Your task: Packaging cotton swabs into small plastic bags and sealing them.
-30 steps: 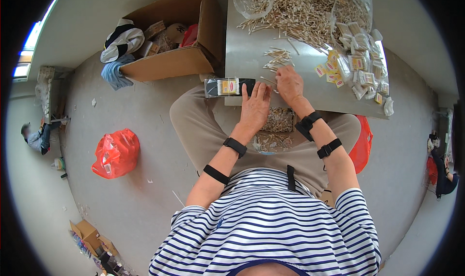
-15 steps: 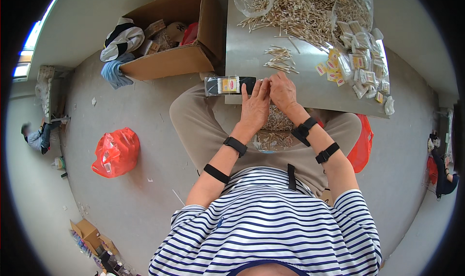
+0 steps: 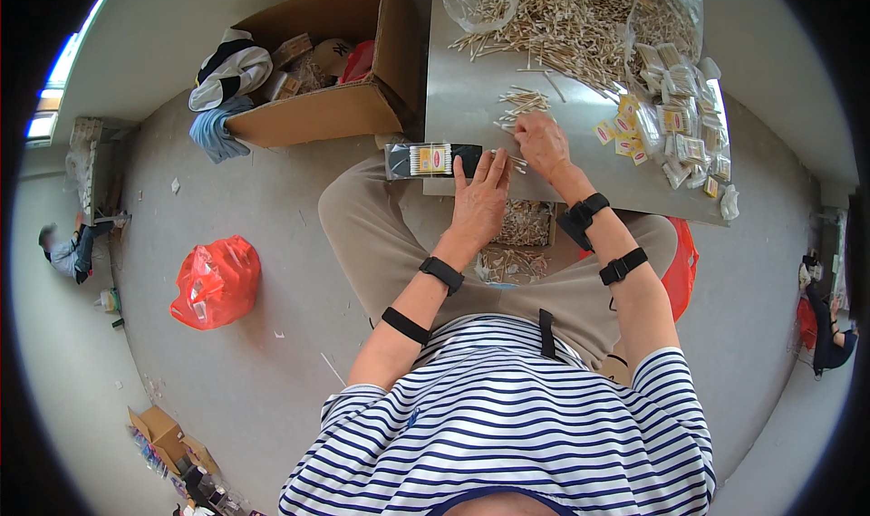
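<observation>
Stretching left to right, swab packet (image 3: 428,160) beside left hand (image 3: 480,197)

Your shirt (image 3: 507,398) is navy-and-white striped, pants (image 3: 353,212) plain beige. Bag (image 3: 217,282) at 9 o'clock is bright red, swabs (image 3: 573,27) at 1 white-tipped tan.

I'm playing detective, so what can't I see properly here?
In the head view:
What the right hand pinches, if anything: its fingers hide it.
Whatever's under the left hand: the hand hides it.
What fills the left-side red bag: its plastic hides most.
Far end of the swab heap: top edge cuts it.
</observation>
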{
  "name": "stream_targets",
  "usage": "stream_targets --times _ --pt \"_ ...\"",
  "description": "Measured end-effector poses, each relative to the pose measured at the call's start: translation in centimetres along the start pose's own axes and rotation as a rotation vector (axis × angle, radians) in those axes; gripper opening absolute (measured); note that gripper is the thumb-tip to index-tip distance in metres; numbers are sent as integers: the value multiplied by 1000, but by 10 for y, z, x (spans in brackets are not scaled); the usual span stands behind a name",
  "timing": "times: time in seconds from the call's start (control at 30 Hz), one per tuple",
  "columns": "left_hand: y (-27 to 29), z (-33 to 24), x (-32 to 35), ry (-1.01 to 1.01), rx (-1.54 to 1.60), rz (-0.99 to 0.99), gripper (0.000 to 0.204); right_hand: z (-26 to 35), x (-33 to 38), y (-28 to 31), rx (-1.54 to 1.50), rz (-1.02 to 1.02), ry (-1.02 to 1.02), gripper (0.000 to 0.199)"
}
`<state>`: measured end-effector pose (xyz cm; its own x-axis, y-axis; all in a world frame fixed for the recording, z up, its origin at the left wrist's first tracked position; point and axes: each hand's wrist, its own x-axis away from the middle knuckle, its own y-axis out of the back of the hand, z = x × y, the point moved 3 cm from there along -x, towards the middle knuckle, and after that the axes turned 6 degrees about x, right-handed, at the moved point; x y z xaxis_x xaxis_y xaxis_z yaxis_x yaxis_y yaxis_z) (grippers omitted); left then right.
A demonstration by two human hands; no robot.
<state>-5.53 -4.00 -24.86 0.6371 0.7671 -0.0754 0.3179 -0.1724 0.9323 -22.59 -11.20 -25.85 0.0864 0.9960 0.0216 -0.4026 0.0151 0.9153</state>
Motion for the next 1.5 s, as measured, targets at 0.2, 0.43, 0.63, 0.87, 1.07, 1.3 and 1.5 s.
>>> stream_targets --times 0.2,0.43,0.63,0.87,1.07,1.3,1.5 --pt "-1 2 1 1 -33 -23 90 11 4 5 26 102 -2 13" --pt "-2 1 1 4 -17 0 91 14 8 -1 67 -30 -26 9" --pt "-6 3 1 -1 -34 -22 88 23 14 -6 88 5 82 12" --pt "-5 3 2 -9 -25 -13 84 34 -4 -4 47 2 -68 15" --pt "-5 4 3 -29 -42 -33 85 55 -28 -17 114 14 -72 18" --pt "0 0 2 -32 -16 -48 89 30 -48 -13 -76 -172 -41 17" --pt "2 -3 0 -42 -4 -52 89 -1 -50 17 -635 -269 -139 15"
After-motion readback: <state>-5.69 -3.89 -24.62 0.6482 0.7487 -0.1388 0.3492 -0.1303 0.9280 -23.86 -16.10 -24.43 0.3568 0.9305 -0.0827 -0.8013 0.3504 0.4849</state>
